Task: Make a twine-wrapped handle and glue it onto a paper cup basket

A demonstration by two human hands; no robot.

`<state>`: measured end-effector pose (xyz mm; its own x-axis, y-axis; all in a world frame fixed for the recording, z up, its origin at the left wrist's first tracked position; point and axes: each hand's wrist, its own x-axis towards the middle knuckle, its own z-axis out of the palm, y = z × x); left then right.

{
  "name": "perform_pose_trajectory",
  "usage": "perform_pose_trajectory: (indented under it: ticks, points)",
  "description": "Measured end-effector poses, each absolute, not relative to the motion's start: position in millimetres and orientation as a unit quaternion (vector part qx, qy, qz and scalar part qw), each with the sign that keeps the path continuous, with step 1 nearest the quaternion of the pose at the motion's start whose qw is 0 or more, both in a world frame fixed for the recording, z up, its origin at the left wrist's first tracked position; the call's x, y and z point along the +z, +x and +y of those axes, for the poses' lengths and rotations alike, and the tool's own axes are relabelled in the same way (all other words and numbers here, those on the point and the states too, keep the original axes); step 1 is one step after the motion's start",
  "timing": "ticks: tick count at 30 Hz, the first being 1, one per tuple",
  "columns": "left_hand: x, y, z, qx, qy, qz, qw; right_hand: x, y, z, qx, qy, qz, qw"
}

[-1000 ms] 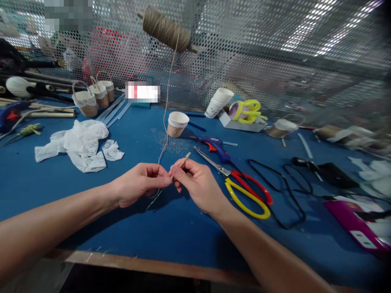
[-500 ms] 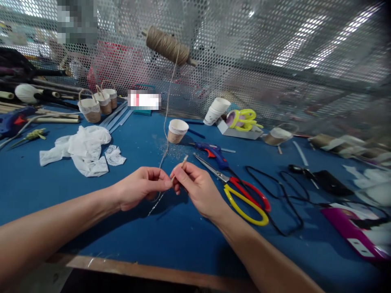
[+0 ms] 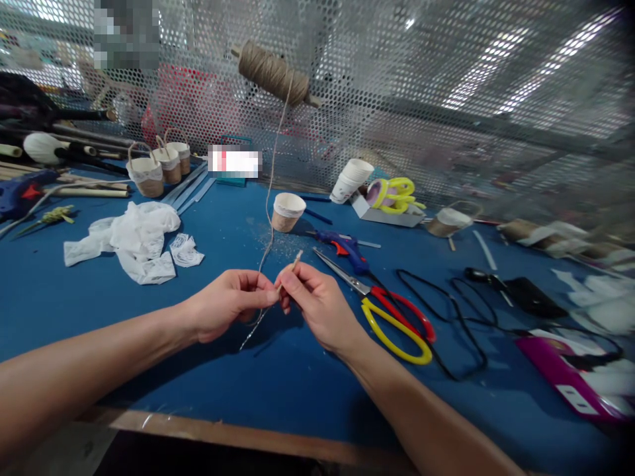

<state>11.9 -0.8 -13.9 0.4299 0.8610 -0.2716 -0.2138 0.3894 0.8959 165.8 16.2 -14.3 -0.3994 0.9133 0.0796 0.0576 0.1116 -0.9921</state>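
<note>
My left hand [image 3: 241, 294] pinches brown twine [image 3: 268, 248] that hangs down from a spool [image 3: 272, 71] on the mesh wall. A thin, shiny twisted wire [image 3: 251, 336] pokes out below the fingertips. My right hand [image 3: 312, 297] is closed on a short twine-wrapped stem [image 3: 296, 260], its frayed end sticking up past the thumb. Both sets of fingertips meet. Behind them stands a small brown cup [image 3: 288, 215] with a white rim. Large scissors [image 3: 391, 317] with red and yellow handles lie beside my right hand.
A blue glue gun [image 3: 344, 250] lies beyond the scissors, its black cord looping rightward. White lace [image 3: 141, 238] is bunched at left, below several handled cups [image 3: 145, 177]. At right are stacked white cups [image 3: 352, 178] and a purple power strip [image 3: 560, 380].
The stem in my right hand leans slightly more to the left. Both hands stay together in almost the same place, and the view has shifted a little.
</note>
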Motion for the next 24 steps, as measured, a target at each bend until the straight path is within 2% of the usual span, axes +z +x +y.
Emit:
perform_pose_trajectory:
  ticks: [7, 24]
  points:
    - [-12.2, 8.5, 3.1, 0.370, 0.436, 0.379, 0.728, -9.6, 165.0, 13.3, 0.590, -0.352, -0.614, 0.389]
    - [-5.3, 6.9, 2.2, 0.320, 0.515, 0.423, 0.673, 1.5, 174.3, 20.4, 0.535, -0.396, -0.660, 0.347]
